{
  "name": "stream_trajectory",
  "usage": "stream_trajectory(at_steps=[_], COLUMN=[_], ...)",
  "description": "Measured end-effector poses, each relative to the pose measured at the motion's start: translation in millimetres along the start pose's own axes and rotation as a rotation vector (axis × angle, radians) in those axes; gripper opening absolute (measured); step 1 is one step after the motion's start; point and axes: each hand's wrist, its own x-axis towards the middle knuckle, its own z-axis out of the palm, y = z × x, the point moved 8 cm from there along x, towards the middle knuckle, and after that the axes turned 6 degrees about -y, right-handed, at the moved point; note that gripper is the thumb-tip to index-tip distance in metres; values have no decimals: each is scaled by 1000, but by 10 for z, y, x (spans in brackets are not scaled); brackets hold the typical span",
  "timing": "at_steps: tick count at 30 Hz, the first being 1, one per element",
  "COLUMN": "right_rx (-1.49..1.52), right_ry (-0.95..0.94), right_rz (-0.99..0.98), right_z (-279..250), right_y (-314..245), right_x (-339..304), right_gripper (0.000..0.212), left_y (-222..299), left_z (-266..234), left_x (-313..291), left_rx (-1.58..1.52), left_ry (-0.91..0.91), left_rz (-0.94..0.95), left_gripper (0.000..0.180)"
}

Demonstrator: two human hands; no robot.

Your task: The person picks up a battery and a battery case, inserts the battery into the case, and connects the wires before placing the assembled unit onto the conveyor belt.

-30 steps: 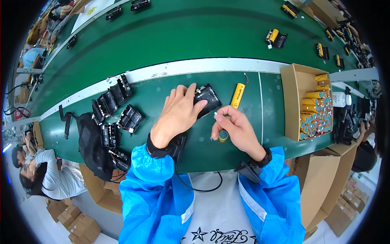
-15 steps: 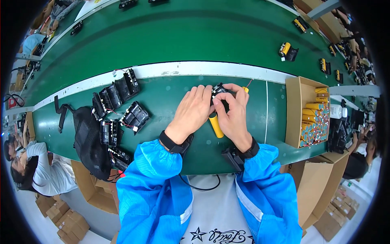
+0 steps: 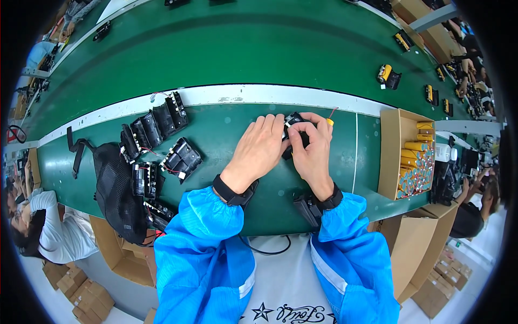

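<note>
A black plastic battery case [image 3: 294, 119] is held between my two hands above the green bench, mostly covered by fingers. My left hand [image 3: 258, 144] lies over its left side, fingers together and bent around it. On the other side my right hand [image 3: 313, 151] grips the case, its thumb and index finger bent close together over it. Just beyond the right fingers a yellow cell end [image 3: 330, 122] with a thin red wire shows; the rest of it is hidden. I cannot tell whether a cell sits inside the case.
Several open black cases [image 3: 182, 157] with red wires lie at left beside a black mesh bag [image 3: 116, 189]. A cardboard box [image 3: 389, 156] of yellow cells stands at right. Across the white strip [image 3: 243, 94], assembled pieces [image 3: 388, 76] lie on green surface. Other people work at both sides.
The yellow cell that lay below my hands on the bench is out of sight. My hands stay close together on the black case, with slight finger movement.
</note>
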Motion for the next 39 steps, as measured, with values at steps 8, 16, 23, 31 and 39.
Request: stream_trajectory(at_steps=[8,16,23,31,39], right_rx=[-29,38,18,30,-279], right_ry=[4,-50,121,-93,-211], right_rz=[24,172,-159,-17,-70], right_z=[19,93,128,80,-66], right_y=[-19,112,154,-47,-55], right_x=[20,103,158,-219,61], right_gripper=[5,2,13,45,35], left_y=[-2,31,-25,-411,-306], left_z=[13,30,92,-150,-118], left_x=[4,1,155,51,88], left_rx=[10,47,-13,-14,70], left_ry=[9,3,40,-25,-62], left_rz=[10,-23,33,-71,-82], left_gripper=[44,29,19,47,49])
